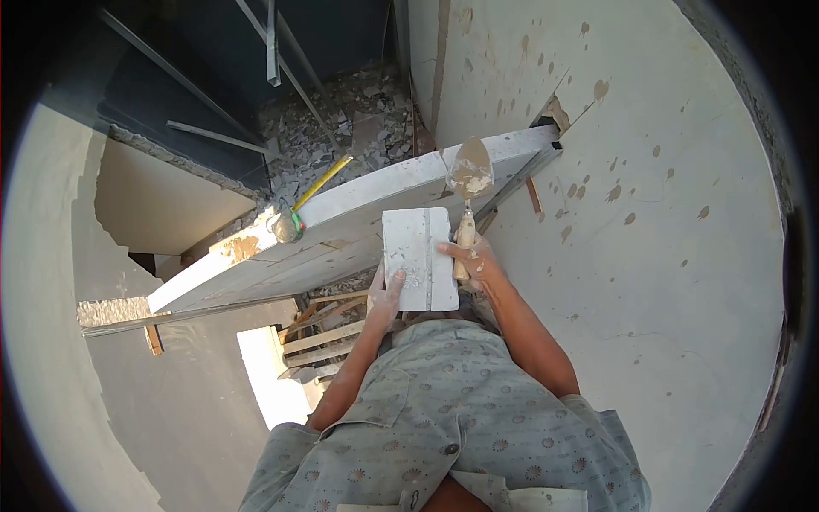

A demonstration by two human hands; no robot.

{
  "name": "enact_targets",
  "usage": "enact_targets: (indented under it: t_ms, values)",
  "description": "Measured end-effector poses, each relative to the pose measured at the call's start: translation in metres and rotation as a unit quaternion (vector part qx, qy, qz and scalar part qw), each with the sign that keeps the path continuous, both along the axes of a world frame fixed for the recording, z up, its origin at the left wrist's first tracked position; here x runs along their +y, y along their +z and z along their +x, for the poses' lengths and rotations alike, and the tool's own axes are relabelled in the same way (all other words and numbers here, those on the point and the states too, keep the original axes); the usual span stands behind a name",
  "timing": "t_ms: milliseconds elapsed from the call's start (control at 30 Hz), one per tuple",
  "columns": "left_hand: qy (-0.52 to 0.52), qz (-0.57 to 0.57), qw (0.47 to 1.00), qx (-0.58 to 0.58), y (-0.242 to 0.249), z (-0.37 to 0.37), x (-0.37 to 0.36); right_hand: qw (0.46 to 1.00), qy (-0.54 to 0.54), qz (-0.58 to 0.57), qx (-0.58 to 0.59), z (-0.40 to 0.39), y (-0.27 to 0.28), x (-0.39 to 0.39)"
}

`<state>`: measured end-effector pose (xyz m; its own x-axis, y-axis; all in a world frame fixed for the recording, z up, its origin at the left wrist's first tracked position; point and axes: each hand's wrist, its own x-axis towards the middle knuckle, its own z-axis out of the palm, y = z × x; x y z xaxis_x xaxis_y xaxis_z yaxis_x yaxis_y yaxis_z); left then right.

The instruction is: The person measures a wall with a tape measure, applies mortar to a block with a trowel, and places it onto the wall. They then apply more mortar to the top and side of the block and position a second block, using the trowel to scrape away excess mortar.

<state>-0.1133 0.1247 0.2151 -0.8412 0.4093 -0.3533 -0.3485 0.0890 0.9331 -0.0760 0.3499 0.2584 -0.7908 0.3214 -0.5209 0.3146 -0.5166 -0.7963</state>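
Note:
In front of my body I hold a white block (406, 247) with a groove down its face and crumbs stuck to it. My left hand (386, 294) grips its lower left side, thumb on the face. A trowel (472, 175) is in my right hand (479, 261), closed round its wooden handle. The blade points away from me and carries smears of mortar. My right thumb reaches across to the block's right edge. Just beyond the block runs a low white block wall (375, 192), its top partly spread with mortar.
A tape measure (287, 227) sits on the wall top, its yellow blade pulled out. Rubble (358, 119) and metal bars (213, 141) lie behind the wall. Wooden slats (328, 343) stand below at left. A mortar-spotted plastered wall (631, 256) rises on my right.

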Motion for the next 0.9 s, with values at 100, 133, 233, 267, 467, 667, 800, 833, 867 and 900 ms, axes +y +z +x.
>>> enact_targets:
  t_ms: [100, 133, 233, 267, 467, 667, 800, 833, 867, 900]
  values:
    - [-0.025, 0.000, 0.998, 0.060, 0.013, -0.027, 0.001, 0.998, 0.042, 0.015, 0.037, -0.019, 0.040, 0.010]
    - [-0.059, 0.013, 0.996, 0.061, 0.033, -0.044, 0.004, 0.997, 0.052, 0.030, 0.056, -0.027, 0.045, 0.014]
    - [-0.099, -0.066, 0.988, 0.102, 0.095, -0.110, 0.019, 0.981, 0.092, 0.118, 0.127, -0.069, 0.069, 0.029]
    - [-0.101, -0.057, 0.987, 0.109, 0.099, -0.133, 0.025, 0.972, 0.108, 0.141, 0.153, -0.084, 0.087, 0.033]
    - [-0.067, -0.013, 0.964, 0.258, 0.096, -0.190, 0.065, 0.932, 0.105, 0.309, 0.160, -0.129, 0.095, 0.055]
    - [-0.095, -0.045, 0.949, 0.299, 0.049, -0.208, 0.078, 0.959, 0.043, 0.255, 0.112, -0.135, 0.044, 0.048]
    - [-0.097, -0.112, 0.929, 0.340, 0.082, -0.208, 0.068, 0.934, 0.019, 0.340, 0.108, -0.134, 0.047, 0.039]
    - [-0.094, -0.144, 0.922, 0.347, 0.092, -0.207, 0.067, 0.918, 0.030, 0.388, 0.079, -0.124, 0.055, 0.037]
    - [-0.110, -0.161, 0.914, 0.355, 0.093, -0.208, 0.065, 0.896, 0.044, 0.439, 0.052, -0.112, 0.067, 0.041]
    - [-0.124, -0.176, 0.907, 0.362, 0.093, -0.211, 0.065, 0.869, 0.059, 0.490, 0.026, -0.100, 0.080, 0.043]
